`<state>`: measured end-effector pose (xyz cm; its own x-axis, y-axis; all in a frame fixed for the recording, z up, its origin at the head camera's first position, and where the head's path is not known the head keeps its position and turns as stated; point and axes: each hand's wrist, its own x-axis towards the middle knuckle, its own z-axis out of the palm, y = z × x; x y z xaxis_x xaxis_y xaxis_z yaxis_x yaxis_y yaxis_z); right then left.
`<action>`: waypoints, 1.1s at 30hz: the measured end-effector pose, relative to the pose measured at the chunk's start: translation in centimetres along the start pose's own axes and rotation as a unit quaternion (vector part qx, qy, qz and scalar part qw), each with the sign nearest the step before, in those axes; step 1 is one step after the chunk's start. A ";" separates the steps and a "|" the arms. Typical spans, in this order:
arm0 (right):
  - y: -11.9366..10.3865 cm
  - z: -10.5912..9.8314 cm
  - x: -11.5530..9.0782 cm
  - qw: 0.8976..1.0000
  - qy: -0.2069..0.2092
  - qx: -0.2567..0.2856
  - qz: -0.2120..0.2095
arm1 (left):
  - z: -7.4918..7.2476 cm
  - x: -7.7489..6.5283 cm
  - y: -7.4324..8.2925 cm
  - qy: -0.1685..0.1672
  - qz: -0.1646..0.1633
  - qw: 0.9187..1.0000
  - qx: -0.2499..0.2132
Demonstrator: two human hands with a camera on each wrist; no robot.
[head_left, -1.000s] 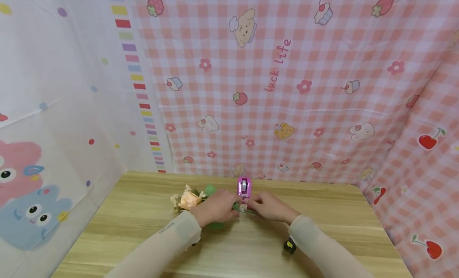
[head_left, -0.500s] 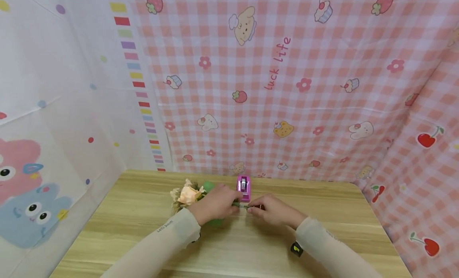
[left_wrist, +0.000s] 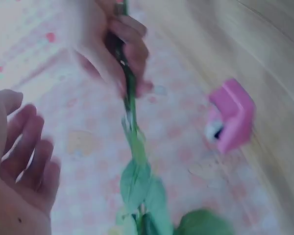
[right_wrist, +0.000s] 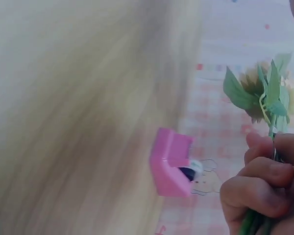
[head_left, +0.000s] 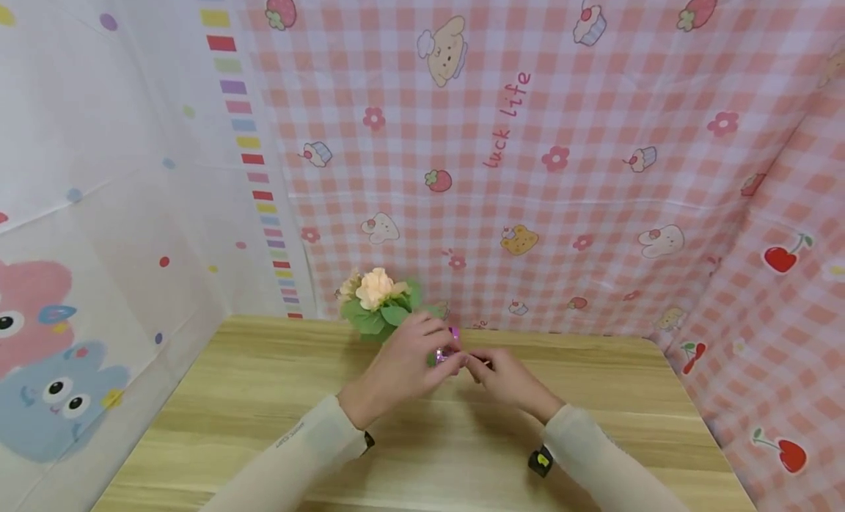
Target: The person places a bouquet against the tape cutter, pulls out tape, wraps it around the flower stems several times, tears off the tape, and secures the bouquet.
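A bunch of artificial flowers (head_left: 376, 289), peach blooms with green leaves, stands raised and tilted above the table's back edge in the head view. My right hand (head_left: 508, 381) grips its green stems (right_wrist: 251, 221), fingers curled round them in the right wrist view. Beside the stems, my left hand (left_wrist: 24, 166) has loosely bent fingers and holds nothing; a gap shows between it and the stems (left_wrist: 131, 105) in the left wrist view. In the head view the left hand partly hides a pink tape dispenser (right_wrist: 169, 164), which stands on the table.
The wooden table (head_left: 264, 424) ends at a pink checked cloth (head_left: 594, 204) hanging behind it. A white cloth (head_left: 132, 204) hangs on the left. A dark camera (head_left: 540, 461) sits under the right wrist.
The flowers have swung up from lying low at the left to a raised pose. My left hand has let go of the stems, and my right hand now grips them.
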<state>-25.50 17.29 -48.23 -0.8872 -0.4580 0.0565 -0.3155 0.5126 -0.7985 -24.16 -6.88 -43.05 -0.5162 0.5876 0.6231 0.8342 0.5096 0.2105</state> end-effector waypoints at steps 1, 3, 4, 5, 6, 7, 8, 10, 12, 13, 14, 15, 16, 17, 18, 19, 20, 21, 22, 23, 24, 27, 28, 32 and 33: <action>-0.1 -0.1 0.0 1.000 0.010 0.011 0.009 | -0.1 -0.1 0.4 0.007 0.001 1.000 -0.029; -0.4 -0.3 0.1 0.999 0.035 0.030 0.021 | -0.2 -0.3 0.9 0.009 0.001 0.998 -0.068; -0.6 -0.4 0.2 0.998 0.047 0.038 0.024 | 0.0 -0.4 1.0 0.003 -0.007 0.997 -0.080; -0.8 -0.6 0.3 0.997 0.058 0.046 0.026 | 0.2 -0.6 1.0 -0.001 -0.018 0.996 -0.089; -1.1 -0.6 0.3 0.996 0.067 0.056 0.026 | 0.4 -0.8 0.9 -0.006 -0.032 0.995 -0.096; -1.3 -0.7 0.3 0.995 0.073 0.068 0.026 | 0.7 -1.0 0.8 -0.011 -0.046 0.994 -0.101; -1.5 -0.8 0.3 0.994 0.076 0.078 0.021 | 1.0 -1.2 0.6 -0.014 -0.063 0.993 -0.103; -2.0 -1.0 0.2 0.992 0.075 0.098 0.012 | 1.6 -1.6 0.1 -0.018 -0.105 0.988 -0.110; -2.4 -1.0 -0.1 0.990 0.069 0.120 0.004 | 2.0 -1.8 -0.6 -0.011 -0.149 0.981 -0.121; -2.6 -1.1 -0.2 0.989 0.066 0.132 0.001 | 2.2 -1.9 -1.0 -0.004 -0.168 0.978 -0.127; -2.8 -1.2 -0.4 0.987 0.062 0.146 -0.004 | 2.3 -1.9 -1.4 0.006 -0.185 0.973 -0.137; -2.9 -1.2 -0.5 0.985 0.060 0.162 -0.004 | 2.4 -1.8 -1.7 0.016 -0.201 0.968 -0.149; -3.1 -1.3 -0.6 0.982 0.057 0.178 -0.006 | 2.4 -1.8 -2.0 0.025 -0.212 0.964 -0.159; -3.2 -1.3 -0.7 0.979 0.053 0.195 -0.009 | 2.3 -1.7 -2.2 0.030 -0.220 0.960 -0.167; -3.3 -1.4 -0.8 0.976 0.049 0.212 -0.012 | 2.3 -1.6 -2.4 0.032 -0.224 0.958 -0.175; -3.5 -1.4 -0.9 0.973 0.046 0.227 -0.014 | 2.2 -1.4 -2.5 0.030 -0.226 0.957 -0.181; -3.6 -1.4 -1.0 0.969 0.041 0.241 -0.018 | 2.1 -1.3 -2.5 0.027 -0.226 0.955 -0.190; -3.7 -1.4 -1.1 0.966 0.037 0.254 -0.022 | 1.9 -1.1 -2.5 0.023 -0.226 0.954 -0.195; -3.8 -1.4 -1.1 0.964 0.032 0.264 -0.027 | 1.8 -0.9 -2.5 0.020 -0.225 0.953 -0.199; -3.9 -1.4 -1.2 0.961 0.029 0.274 -0.031 | 1.7 -0.7 -2.4 0.019 -0.228 0.952 -0.205; -3.9 -1.4 -1.2 0.958 0.024 0.282 -0.036 | 1.6 -0.5 -2.4 0.019 -0.232 0.949 -0.212; -4.2 -1.3 -1.2 0.950 0.014 0.307 -0.046 | 1.3 0.0 -2.4 0.034 -0.249 0.941 -0.228; -4.3 -1.3 -1.2 0.949 0.012 0.312 -0.049 | 1.2 0.2 -2.4 0.038 -0.254 0.938 -0.233; -4.6 -1.3 -1.3 0.940 -0.001 0.335 -0.062 | 0.7 0.7 -2.6 0.033 -0.253 0.937 -0.238; -4.7 -1.4 -1.3 0.939 -0.004 0.339 -0.064 | 0.5 0.8 -2.6 0.027 -0.249 0.938 -0.239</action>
<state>-23.32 16.48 -43.73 -0.8527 -0.4918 0.1762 -0.1310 -0.1252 -0.9834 -26.84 -7.42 -43.47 -0.8651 0.3130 0.3920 0.4906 0.3649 0.7913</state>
